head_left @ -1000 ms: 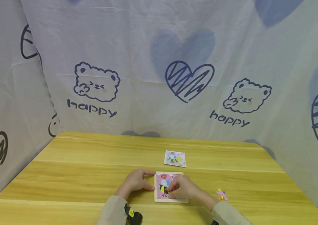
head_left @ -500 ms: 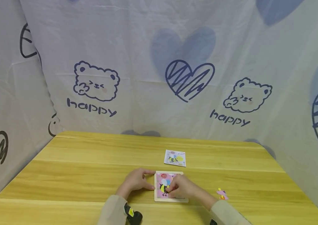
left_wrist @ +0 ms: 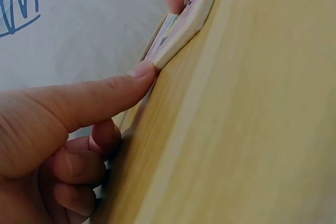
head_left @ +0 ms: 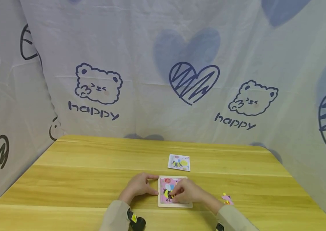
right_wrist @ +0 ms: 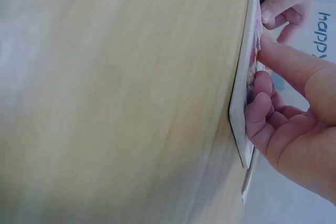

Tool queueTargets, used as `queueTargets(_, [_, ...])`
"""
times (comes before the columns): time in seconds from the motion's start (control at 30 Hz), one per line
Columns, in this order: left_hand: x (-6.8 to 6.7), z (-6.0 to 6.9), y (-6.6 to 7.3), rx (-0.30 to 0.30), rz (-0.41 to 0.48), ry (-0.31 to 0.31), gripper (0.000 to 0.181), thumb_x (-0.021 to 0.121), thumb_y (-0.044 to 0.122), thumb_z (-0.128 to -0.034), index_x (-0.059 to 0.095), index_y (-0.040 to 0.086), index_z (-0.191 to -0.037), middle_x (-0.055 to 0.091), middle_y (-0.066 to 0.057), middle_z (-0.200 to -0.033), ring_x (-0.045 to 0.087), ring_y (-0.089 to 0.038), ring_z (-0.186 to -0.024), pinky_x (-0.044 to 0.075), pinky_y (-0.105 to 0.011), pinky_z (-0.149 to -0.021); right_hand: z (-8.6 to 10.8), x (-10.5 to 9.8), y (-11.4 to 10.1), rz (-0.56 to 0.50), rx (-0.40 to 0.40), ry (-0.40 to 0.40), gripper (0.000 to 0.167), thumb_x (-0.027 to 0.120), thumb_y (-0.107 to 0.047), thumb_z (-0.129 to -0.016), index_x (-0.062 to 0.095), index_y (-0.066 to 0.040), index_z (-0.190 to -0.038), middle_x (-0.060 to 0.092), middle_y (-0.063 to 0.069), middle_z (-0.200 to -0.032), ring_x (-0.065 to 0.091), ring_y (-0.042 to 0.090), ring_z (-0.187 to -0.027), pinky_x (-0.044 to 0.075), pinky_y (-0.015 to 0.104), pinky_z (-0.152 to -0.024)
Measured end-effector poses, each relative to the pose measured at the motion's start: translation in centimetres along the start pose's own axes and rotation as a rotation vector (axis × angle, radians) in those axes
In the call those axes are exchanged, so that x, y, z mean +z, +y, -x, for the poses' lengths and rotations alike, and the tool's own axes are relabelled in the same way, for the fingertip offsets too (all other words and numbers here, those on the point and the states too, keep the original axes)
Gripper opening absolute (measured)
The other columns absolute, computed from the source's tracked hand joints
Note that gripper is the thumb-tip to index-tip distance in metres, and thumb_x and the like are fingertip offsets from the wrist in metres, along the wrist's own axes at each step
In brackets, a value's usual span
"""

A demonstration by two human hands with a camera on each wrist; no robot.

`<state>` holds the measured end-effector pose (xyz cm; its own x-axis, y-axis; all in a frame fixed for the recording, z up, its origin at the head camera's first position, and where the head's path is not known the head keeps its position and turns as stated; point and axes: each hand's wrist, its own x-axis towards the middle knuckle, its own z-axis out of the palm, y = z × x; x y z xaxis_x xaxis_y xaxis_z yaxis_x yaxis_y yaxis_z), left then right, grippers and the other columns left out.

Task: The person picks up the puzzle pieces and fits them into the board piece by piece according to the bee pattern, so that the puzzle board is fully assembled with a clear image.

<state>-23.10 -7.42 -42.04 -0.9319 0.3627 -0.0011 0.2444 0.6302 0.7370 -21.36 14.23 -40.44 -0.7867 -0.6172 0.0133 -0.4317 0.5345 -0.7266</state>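
Note:
A square jigsaw puzzle in a pale wooden frame lies on the table, its pink picture showing a black and yellow bee. My left hand steadies the frame from the left; thumb and index finger touch its edge while the other fingers curl loosely, as the left wrist view shows. Over the right half of the puzzle, my right hand pinches a puzzle piece against the picture with thumb and fingertips. That piece is mostly hidden by the fingers, as is the picture's lower right part.
Behind the frame lies a square card with the same bee picture. Loose pink and yellow puzzle pieces lie on the wooden table, right of the right forearm. A printed cloth hangs around the table's back and sides.

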Motion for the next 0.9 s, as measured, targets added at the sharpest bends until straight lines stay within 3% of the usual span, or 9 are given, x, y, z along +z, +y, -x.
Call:
queueTargets(0.5, [0.2, -0.2, -0.2, 0.014, -0.004, 0.010, 0.055, 0.081, 0.019, -0.0620, 0.063, 0.012, -0.114, 0.036, 0.004, -0.052, 0.032, -0.009, -0.045, 0.027, -0.024, -0.044, 1.1, -2.1, 0.3, -0.075, -0.012, 0.017, 0.011, 0.068, -0.002, -0.075, 0.066, 0.005, -0.082, 0.057, -0.001, -0.068, 0.047, 0.004, -0.057, 0.039, 0.018, -0.052])
queueTargets(0.9, [0.1, 0.0, 0.0, 0.004, -0.005, 0.006, 0.056, 0.081, 0.020, -0.0618, 0.063, 0.012, -0.114, 0.036, 0.003, -0.052, 0.033, -0.009, -0.045, 0.028, -0.024, -0.044, 3.0, -3.7, 1.2, -0.119, 0.061, 0.046, 0.014, 0.065, -0.003, -0.078, 0.064, 0.009, -0.086, 0.057, 0.001, -0.067, 0.045, 0.005, -0.053, 0.039, 0.018, -0.047])
